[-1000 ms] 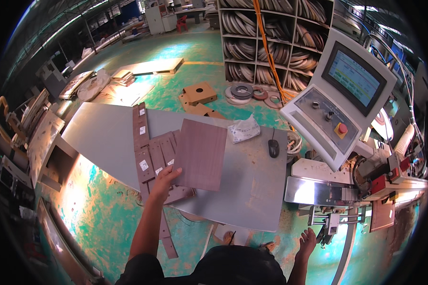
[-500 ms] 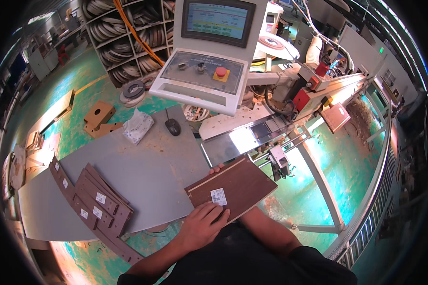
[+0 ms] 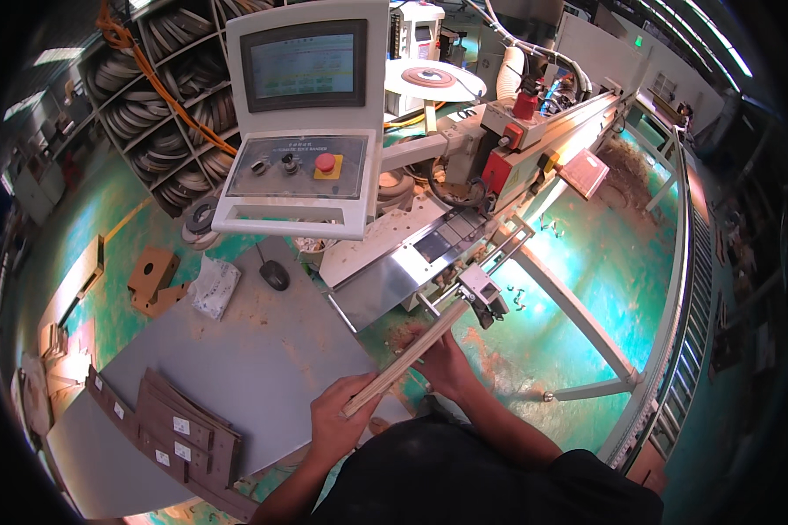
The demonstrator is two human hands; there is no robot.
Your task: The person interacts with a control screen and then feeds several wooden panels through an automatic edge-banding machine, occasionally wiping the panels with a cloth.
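Left grip (image 3: 346,413) is holding the near end of an edge-on wooden panel (image 3: 409,355), while the right grip (image 3: 446,363) is holding it from the right, farther along. Beyond both, its pale edge is slanting toward a small metal block (image 3: 479,282); whether they are touching is unclear. Brown label-bearing strips (image 3: 168,404) are lying on the gray desk (image 3: 263,346).
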